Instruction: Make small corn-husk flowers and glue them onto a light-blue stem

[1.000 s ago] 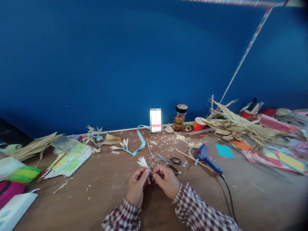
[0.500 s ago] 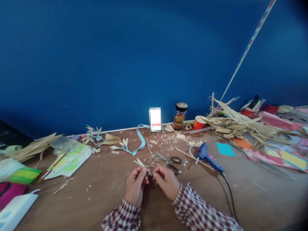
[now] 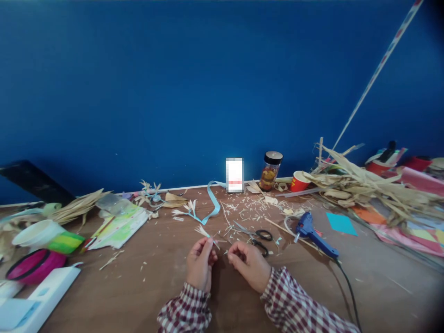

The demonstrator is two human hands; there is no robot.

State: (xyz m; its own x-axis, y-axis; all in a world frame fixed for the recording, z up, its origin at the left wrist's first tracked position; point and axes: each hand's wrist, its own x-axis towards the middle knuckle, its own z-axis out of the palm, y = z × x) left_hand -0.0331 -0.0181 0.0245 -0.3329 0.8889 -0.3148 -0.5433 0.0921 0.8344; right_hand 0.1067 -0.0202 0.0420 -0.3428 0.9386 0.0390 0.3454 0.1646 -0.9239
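My left hand (image 3: pixel 201 264) pinches a small corn-husk flower (image 3: pixel 201 231) between thumb and fingertips. Its pale, split petals point up and left, and a thin bluish stem shows past the thumb. Just to the right, my right hand (image 3: pixel 250 266) is curled with thumb and index finger close together; anything held there is too small to make out. Beyond my right hand lie scissors (image 3: pixel 262 235) with black handles. Further back, a similar husk spray (image 3: pixel 190 209) rests joined to a light blue ribbon (image 3: pixel 214 203).
A blue glue gun (image 3: pixel 314 233) with a black cord lies at right, near a turquoise paper square (image 3: pixel 342 224). Dry husks (image 3: pixel 367 185), a red paper cup (image 3: pixel 299 181) and a lidded jar (image 3: pixel 270 171) stand behind. Painted paper (image 3: pixel 121 226) and a pink-rimmed container (image 3: pixel 38 266) are left.
The view has turned slightly left, so the table's things sit further right. My two hands have drawn a little apart; the left one still pinches the husk flower.
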